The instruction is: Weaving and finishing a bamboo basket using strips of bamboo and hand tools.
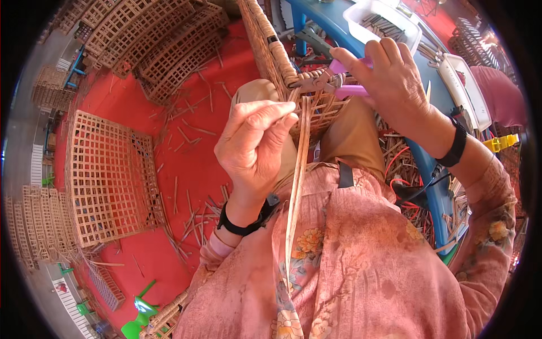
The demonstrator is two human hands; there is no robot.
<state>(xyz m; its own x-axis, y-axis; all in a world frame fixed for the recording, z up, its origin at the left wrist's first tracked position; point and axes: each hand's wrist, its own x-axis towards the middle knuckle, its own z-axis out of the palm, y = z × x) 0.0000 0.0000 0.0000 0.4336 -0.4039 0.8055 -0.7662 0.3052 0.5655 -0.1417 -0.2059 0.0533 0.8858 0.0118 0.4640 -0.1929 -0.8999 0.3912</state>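
Observation:
My right hand (389, 73) is closed round the purple handles of a pair of pliers (319, 83). Their metal jaws are at the wrapped rim of a woven basket (265, 48), which stands between my knees. Just below the jaws, my left hand (254, 141) has its thumb and forefinger pinched on the end of a thin strip (294, 95) at the rim. Beside those fingertips a long, pale flat strip (298, 181) runs down over my shirt. My fingers partly hide where the strips meet the basket.
At the right is a blue table (429, 192) with a white tray (375, 17) of dark sticks and another white tray (466, 90). Lattice panels (110, 181) stand and stack on the left. Strip scraps litter the red floor (186, 152). A green stool (138, 322) is at lower left.

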